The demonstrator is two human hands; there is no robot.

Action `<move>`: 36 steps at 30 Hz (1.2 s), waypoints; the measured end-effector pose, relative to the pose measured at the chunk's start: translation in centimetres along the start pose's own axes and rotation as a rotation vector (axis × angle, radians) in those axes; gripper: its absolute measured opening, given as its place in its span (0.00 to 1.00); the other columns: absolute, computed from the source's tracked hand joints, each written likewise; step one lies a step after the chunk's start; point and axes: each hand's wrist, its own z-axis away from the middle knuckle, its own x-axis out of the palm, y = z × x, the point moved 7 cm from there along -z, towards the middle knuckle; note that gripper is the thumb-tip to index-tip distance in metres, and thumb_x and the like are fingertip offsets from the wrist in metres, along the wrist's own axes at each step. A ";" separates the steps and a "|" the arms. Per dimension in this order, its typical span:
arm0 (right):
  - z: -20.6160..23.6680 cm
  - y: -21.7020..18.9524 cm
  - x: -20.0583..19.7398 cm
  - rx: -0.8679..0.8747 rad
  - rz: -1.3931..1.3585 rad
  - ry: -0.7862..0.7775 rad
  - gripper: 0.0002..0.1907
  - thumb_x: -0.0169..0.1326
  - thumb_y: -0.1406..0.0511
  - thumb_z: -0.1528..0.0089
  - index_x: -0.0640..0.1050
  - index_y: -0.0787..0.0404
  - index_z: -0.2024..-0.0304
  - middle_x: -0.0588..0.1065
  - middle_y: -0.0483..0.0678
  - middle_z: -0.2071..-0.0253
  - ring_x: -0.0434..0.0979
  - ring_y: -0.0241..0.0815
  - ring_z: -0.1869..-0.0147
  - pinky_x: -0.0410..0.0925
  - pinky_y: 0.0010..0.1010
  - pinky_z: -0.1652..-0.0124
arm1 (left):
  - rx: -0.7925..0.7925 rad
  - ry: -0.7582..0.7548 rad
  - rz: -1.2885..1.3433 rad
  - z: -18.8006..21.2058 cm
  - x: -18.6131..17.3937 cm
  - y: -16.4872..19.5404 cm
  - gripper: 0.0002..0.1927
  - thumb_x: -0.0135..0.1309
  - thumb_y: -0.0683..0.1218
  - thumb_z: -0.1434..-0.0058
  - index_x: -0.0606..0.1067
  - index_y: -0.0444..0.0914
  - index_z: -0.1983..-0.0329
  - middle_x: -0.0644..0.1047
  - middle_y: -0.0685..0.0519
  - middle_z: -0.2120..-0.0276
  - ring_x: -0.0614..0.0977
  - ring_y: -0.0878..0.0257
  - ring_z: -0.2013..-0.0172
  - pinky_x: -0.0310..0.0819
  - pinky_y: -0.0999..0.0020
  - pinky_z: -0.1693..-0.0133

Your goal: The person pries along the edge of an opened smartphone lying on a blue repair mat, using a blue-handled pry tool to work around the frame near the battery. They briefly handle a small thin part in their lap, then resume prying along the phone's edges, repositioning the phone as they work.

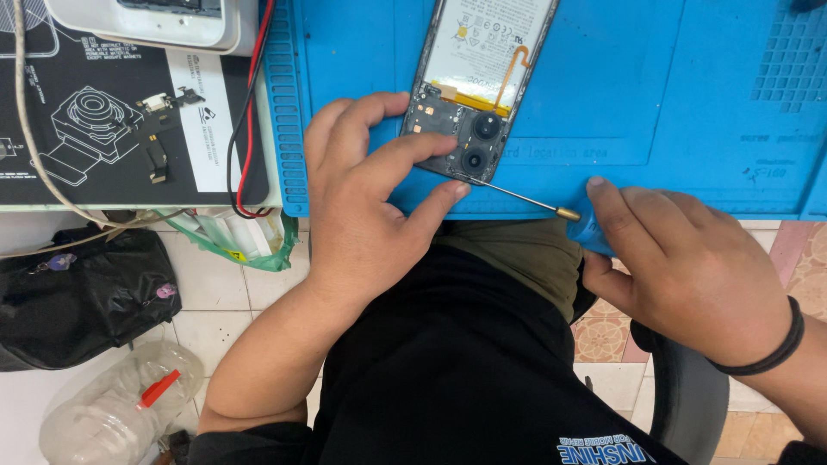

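- Phone (pixel 478 82), back cover off, lies on the blue work mat (pixel 655 86); its pale battery and two round camera lenses face up, and its lower end points toward the mat's near edge.
- Left hand (pixel 366 202) rests on the mat against the phone's lower left corner; fingers slightly spread, index and middle fingertips pressing on the camera end of the phone, thumb lying along the mat just below it.
- Right hand (pixel 685 263) sits to the right of the phone, off the mat's near edge; fingers pressed together and curled round the blue handle of a screwdriver (pixel 551 211).
- Screwdriver shaft runs leftward from the handle, its thin tip touching the phone's lower edge beside the lenses.
- Black wristband (pixel 775 344) circles the right wrist.
- Black pad with white diagrams (pixel 95 112) lies left of the mat, small loose phone parts upon it.
- Red and black wires (pixel 245 112) run between pad and mat.
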 end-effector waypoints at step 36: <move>-0.2 -1.5 -0.5 0.024 -0.071 0.070 0.32 0.63 0.62 0.48 0.75 0.70 0.44 0.75 0.53 0.61 0.77 0.48 0.64 0.72 0.34 0.67 | 0.007 0.069 0.035 0.0 -0.5 -0.2 0.30 0.76 0.46 0.46 0.74 0.40 0.43 0.76 0.48 0.40 0.71 0.50 0.36 0.63 0.56 0.33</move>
